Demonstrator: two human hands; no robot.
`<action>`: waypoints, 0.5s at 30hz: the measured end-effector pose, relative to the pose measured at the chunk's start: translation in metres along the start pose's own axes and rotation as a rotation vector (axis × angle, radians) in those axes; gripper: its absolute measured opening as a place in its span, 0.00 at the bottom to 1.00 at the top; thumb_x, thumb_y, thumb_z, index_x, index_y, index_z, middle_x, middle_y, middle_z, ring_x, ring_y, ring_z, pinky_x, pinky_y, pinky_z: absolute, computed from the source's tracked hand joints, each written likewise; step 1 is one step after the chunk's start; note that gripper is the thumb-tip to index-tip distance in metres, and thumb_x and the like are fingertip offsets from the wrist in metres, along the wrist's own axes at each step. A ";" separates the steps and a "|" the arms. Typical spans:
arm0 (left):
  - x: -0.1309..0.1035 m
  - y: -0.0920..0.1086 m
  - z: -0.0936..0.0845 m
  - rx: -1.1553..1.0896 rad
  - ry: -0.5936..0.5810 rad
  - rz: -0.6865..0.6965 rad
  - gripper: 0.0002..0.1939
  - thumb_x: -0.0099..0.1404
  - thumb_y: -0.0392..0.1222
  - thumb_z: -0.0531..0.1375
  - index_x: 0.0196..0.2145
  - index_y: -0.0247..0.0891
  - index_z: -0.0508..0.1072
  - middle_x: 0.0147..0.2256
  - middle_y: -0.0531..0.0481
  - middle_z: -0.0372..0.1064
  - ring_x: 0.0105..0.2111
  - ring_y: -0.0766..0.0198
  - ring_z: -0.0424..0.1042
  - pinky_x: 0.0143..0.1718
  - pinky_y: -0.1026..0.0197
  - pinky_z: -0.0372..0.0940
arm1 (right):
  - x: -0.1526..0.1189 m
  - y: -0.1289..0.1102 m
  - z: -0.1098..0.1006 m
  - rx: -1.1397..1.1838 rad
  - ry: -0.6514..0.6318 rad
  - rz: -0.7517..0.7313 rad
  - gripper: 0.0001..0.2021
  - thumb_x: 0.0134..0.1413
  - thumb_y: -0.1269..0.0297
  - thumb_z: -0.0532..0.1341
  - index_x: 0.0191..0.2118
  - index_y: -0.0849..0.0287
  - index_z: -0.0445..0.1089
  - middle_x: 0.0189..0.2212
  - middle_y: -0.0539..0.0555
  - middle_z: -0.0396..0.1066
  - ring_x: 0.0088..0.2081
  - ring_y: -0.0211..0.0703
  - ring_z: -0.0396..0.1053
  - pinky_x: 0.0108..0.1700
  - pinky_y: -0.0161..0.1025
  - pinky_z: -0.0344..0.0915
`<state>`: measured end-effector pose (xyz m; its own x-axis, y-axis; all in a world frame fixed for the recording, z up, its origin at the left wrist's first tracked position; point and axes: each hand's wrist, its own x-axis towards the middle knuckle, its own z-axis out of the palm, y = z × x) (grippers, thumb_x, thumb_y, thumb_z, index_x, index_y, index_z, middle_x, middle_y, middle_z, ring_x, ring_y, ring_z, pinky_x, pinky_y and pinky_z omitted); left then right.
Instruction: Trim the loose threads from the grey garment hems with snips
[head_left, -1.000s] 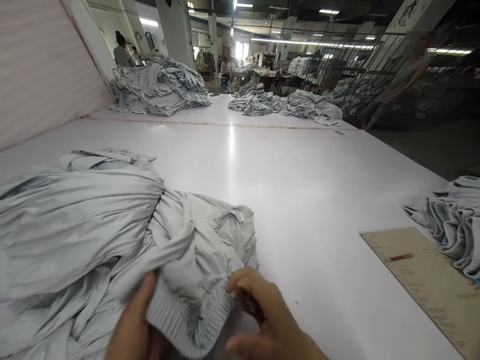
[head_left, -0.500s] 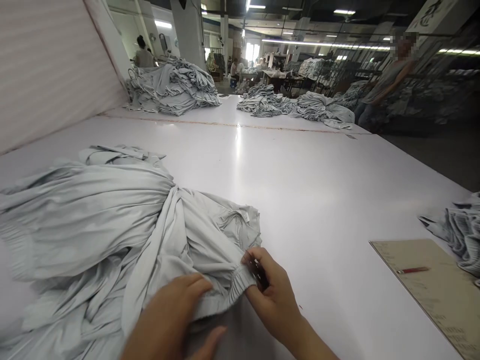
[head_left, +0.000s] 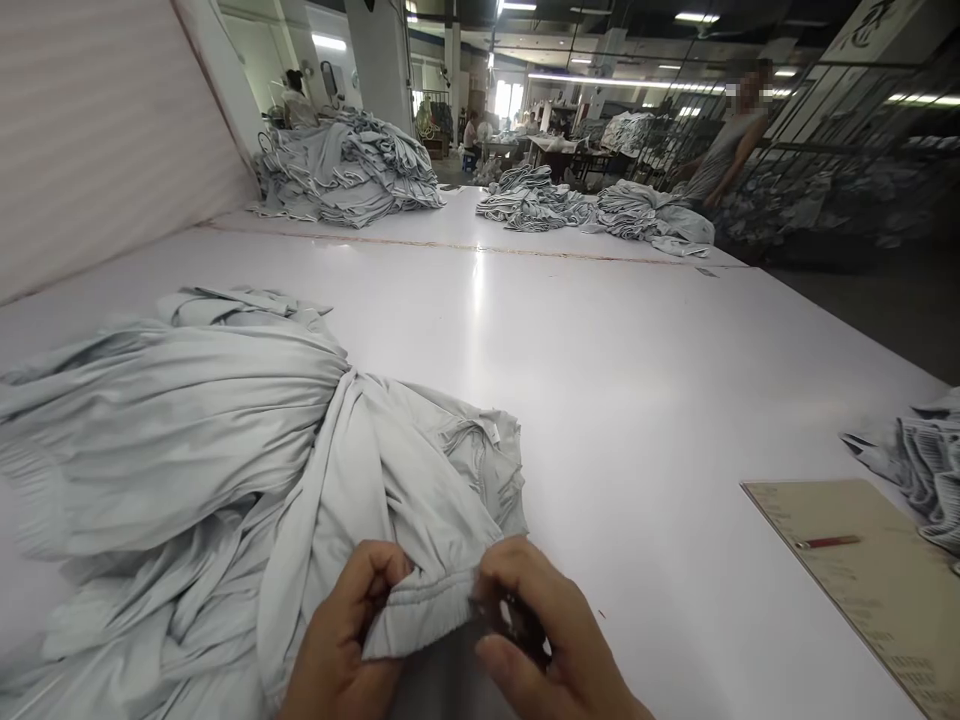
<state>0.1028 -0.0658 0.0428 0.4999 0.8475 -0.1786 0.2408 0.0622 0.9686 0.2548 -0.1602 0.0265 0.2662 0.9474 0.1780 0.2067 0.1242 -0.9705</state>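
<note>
A heap of light grey garments (head_left: pixel 195 410) lies on the white table at my left, drawn together near its middle. From it, a garment with a gathered elastic band (head_left: pixel 431 605) reaches toward me. My left hand (head_left: pixel 349 630) is closed on the left end of this band, fingers curled over the cloth and thumb beneath. At the right end of the band is my right hand (head_left: pixel 559 625), with the index finger at the cloth and the thumb lower. Within its curled fingers sits a small dark tool (head_left: pixel 523 628) that looks like thread snips, partly hidden and blurred.
On the right lie a tan board (head_left: pixel 840 570) with a red pen (head_left: pixel 829 542) and more grey garments (head_left: pixel 934 465). Larger garment piles (head_left: pixel 352 170) stand along the table's far side. A person (head_left: pixel 727 150) is beyond the far right edge. A pale sheet (head_left: pixel 105 130) slants at upper left.
My left hand has gone from loosely spread to closed on the band. My right hand has shifted slightly down, its thumb now off the cloth. The band faces me more; the far person moved left.
</note>
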 end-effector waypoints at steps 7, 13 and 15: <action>-0.003 -0.009 -0.005 0.312 0.015 0.250 0.04 0.55 0.37 0.60 0.28 0.44 0.67 0.23 0.61 0.65 0.22 0.67 0.67 0.23 0.71 0.65 | 0.000 0.002 0.016 -0.306 0.042 -0.153 0.17 0.63 0.51 0.53 0.32 0.58 0.68 0.26 0.52 0.65 0.24 0.40 0.62 0.24 0.35 0.57; -0.005 -0.006 -0.002 0.383 0.019 0.289 0.03 0.56 0.40 0.58 0.27 0.44 0.65 0.21 0.61 0.64 0.20 0.67 0.66 0.21 0.71 0.64 | -0.002 0.004 0.019 -0.409 0.097 -0.206 0.22 0.66 0.48 0.48 0.31 0.58 0.70 0.26 0.52 0.66 0.22 0.39 0.64 0.23 0.34 0.58; -0.004 -0.008 -0.003 0.427 0.011 0.324 0.03 0.57 0.40 0.58 0.27 0.44 0.65 0.21 0.61 0.65 0.19 0.67 0.67 0.20 0.70 0.65 | -0.002 0.002 0.018 -0.440 0.108 -0.240 0.24 0.67 0.49 0.47 0.30 0.59 0.69 0.25 0.52 0.66 0.21 0.38 0.63 0.21 0.33 0.57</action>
<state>0.0960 -0.0681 0.0363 0.5966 0.7932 0.1220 0.3939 -0.4219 0.8166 0.2376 -0.1566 0.0216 0.2537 0.8686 0.4256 0.6445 0.1763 -0.7440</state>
